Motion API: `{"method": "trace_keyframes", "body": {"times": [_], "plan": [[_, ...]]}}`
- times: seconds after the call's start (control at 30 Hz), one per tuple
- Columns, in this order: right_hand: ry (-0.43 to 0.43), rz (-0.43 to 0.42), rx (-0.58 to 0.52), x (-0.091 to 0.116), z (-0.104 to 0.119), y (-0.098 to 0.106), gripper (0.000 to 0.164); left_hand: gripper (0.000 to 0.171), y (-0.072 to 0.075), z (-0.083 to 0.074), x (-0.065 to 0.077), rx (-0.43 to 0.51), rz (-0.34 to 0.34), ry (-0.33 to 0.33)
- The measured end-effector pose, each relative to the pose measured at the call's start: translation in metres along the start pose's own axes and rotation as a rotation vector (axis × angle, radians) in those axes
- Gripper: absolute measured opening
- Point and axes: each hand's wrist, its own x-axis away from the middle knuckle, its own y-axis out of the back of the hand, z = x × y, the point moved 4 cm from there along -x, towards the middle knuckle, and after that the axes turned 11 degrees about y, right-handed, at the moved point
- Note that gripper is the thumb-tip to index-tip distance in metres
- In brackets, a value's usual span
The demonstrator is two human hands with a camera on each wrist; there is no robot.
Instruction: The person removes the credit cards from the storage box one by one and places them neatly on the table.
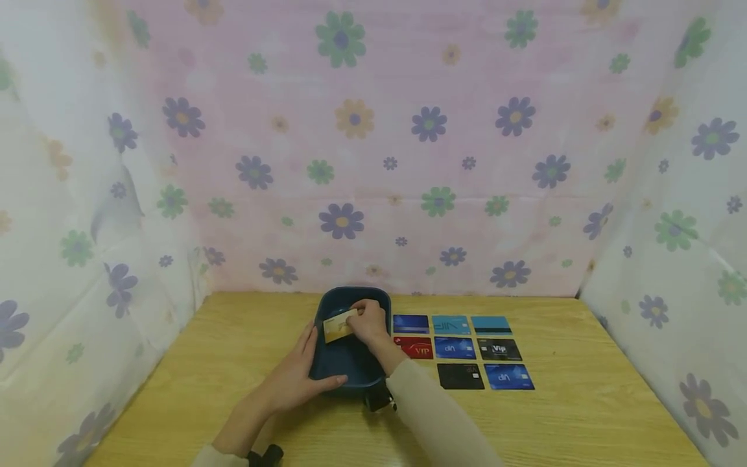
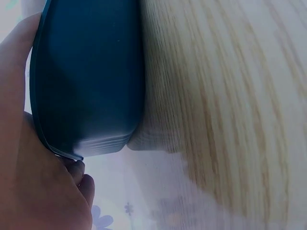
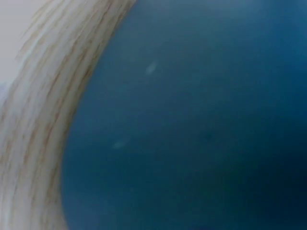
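My right hand (image 1: 370, 321) pinches a gold card (image 1: 337, 326) over the inside of a dark blue plastic bin (image 1: 344, 370). The card is tilted, and the fingers cover its right end. At the bin's near left corner my left hand (image 1: 292, 383) holds the bin, its fingers along the left side and its thumb at the near edge. In the left wrist view the left hand (image 2: 43, 187) lies along the rim of the bin (image 2: 91, 72). Only the bin's blue wall (image 3: 192, 120) and the wooden table fill the right wrist view; the right hand is outside it.
Right of the bin, several cards lie flat in rows on the wooden table (image 1: 583, 389), among them a red VIP card (image 1: 421, 351), a black Vip card (image 1: 500, 350) and a blue card (image 1: 509, 377). A flowered cloth (image 1: 397, 136) hangs behind and at both sides.
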Motion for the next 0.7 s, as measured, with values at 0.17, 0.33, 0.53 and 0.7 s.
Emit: {"method": "trace_keyframes", "body": {"times": [0.17,0.33,0.53,0.7], "plan": [[-0.01,0.064,-0.07,0.002,0.009,0.004,0.024,0.124,0.0,0.001,0.0,-0.001,-0.002,-0.007],[0.016,0.111,-0.133,0.004,0.023,0.015,0.029,0.124,-0.001,0.001,0.001,0.007,0.001,-0.004],[0.039,0.154,-0.171,0.008,0.029,0.033,0.033,0.127,-0.001,0.001,0.001,0.011,-0.001,-0.003],[0.042,0.186,-0.17,0.016,0.032,0.054,0.034,0.128,0.001,-0.001,-0.001,0.004,0.006,0.004]]}}
